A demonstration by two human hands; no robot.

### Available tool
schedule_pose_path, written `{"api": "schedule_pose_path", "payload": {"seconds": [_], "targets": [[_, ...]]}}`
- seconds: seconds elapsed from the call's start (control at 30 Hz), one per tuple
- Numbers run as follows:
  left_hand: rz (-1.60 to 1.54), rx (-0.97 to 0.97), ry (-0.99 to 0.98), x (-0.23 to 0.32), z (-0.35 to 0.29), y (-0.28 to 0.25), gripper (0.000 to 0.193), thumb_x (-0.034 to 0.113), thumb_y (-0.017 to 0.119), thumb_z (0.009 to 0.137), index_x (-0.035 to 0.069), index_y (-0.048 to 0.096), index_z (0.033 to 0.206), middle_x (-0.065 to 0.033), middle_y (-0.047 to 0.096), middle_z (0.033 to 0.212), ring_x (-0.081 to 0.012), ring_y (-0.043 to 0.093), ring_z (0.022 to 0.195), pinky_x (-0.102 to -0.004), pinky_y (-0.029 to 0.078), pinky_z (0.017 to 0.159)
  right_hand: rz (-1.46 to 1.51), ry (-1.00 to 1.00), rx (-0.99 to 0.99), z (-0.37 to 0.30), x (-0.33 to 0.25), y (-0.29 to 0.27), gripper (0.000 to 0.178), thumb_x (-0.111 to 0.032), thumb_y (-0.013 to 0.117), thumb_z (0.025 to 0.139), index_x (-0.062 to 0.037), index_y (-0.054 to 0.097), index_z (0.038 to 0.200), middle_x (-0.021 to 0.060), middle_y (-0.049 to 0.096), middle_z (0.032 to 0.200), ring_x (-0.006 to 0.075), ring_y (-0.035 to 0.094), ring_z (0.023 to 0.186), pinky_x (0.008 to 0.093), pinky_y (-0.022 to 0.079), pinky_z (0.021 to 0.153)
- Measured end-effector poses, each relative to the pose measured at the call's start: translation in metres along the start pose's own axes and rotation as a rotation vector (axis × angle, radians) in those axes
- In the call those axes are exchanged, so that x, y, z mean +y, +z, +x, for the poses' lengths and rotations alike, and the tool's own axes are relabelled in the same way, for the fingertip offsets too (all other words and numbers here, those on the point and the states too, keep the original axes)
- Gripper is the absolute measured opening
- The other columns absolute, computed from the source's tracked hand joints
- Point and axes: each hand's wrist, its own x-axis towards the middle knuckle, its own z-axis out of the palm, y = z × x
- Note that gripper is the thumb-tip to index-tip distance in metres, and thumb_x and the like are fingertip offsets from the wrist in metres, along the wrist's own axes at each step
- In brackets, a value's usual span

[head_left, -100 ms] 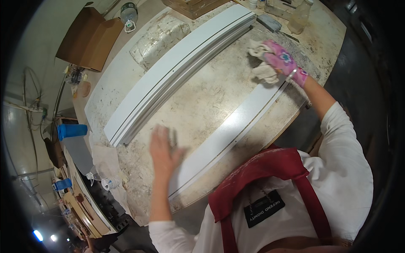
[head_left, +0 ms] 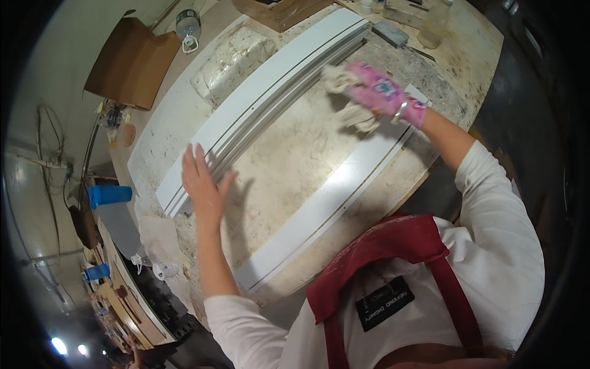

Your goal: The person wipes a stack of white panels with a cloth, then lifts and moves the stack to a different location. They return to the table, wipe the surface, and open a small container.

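Observation:
My bare left hand (head_left: 203,184) has its fingers spread over the near left end of a stack of long white grooved strips (head_left: 249,109); whether it touches them I cannot tell. In a pink flowered glove, my right hand (head_left: 384,89) is closed on a crumpled off-white rag (head_left: 357,118), between that stack and a single strip. This single white strip (head_left: 329,195), with a thin groove along it, lies flat on the stained table (head_left: 276,161) nearer to me. The right forearm passes beside its far right end.
Behind the stack lies a bundle wrapped in clear plastic (head_left: 233,69). An open cardboard box (head_left: 132,64) and a plastic bottle (head_left: 188,26) stand at the far left. A grey block (head_left: 390,34) and a cloudy jar (head_left: 434,29) sit far right; a blue container (head_left: 110,195) is at left.
My left hand has moved left and away from me, from the bare tabletop to the stack's end. My right hand has shifted left with the rag, off the single strip's far end.

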Motion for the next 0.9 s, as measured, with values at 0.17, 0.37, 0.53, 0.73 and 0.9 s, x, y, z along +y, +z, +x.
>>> {"api": "schedule_pose_path", "payload": {"seconds": [0.17, 0.37, 0.53, 0.73, 0.9], "targets": [[-0.117, -0.092, -0.014, -0.05, 0.044, 0.033, 0.076, 0.033, 0.079, 0.067, 0.004, 0.047, 0.13, -0.0235, 0.046, 0.128, -0.0394, 0.045, 0.116, -0.0458, 0.038, 0.097, -0.077, -0.271, -0.03, 0.009, -0.014, 0.04, 0.04, -0.033, 0.058, 0.083, -0.0075, 0.053, 0.113, 0.0142, 0.056, 0.102, 0.0298, 0.057, 0.099, 0.0361, 0.049, 0.085], [-0.031, 0.023, -0.001, 0.005, -0.021, 0.019, 0.076, 0.026, 0.082, 0.061, 0.007, 0.051, 0.128, -0.0242, 0.043, 0.126, -0.0411, 0.042, 0.114, -0.0457, 0.037, 0.096, -0.145, -0.136, 0.261, -0.018, -0.029, -0.002, 0.043, -0.033, 0.06, 0.083, -0.0117, 0.053, 0.12, 0.0118, 0.057, 0.113, 0.0302, 0.054, 0.11, 0.0391, 0.044, 0.094], [-0.277, -0.222, -0.09, 0.057, -0.097, 0.052, 0.082, 0.026, 0.086, 0.057, 0.005, 0.051, 0.127, -0.0272, 0.04, 0.126, -0.0413, 0.041, 0.112, -0.0468, 0.037, 0.095, 0.328, -0.232, 0.032, -0.034, -0.065, 0.144, 0.036, -0.038, 0.054, 0.089, -0.011, 0.056, 0.112, 0.0093, 0.059, 0.11, 0.023, 0.058, 0.099, 0.0339, 0.048, 0.088], [-0.356, -0.23, -0.092, 0.061, -0.117, 0.072, 0.077, 0.019, 0.08, 0.065, 0.004, 0.046, 0.132, -0.0265, 0.036, 0.132, -0.0422, 0.037, 0.118, -0.0476, 0.035, 0.099, -0.357, -0.043, 0.009, -0.008, 0.077, 0.088, 0.026, -0.013, 0.053, 0.085, -0.0195, 0.058, 0.109, 0.005, 0.059, 0.109, 0.0237, 0.056, 0.103, 0.038, 0.047, 0.088], [-0.307, -0.249, -0.071, 0.066, -0.111, 0.066, 0.075, 0.019, 0.077, 0.068, 0.003, 0.043, 0.133, -0.0244, 0.034, 0.137, -0.0416, 0.035, 0.123, -0.0475, 0.03, 0.102, -0.443, 0.439, 0.271, 0.005, 0.195, -0.041, 0.047, -0.036, 0.076, 0.065, -0.0106, 0.058, 0.101, 0.0147, 0.059, 0.098, 0.0294, 0.061, 0.081, 0.0387, 0.052, 0.068]]}}
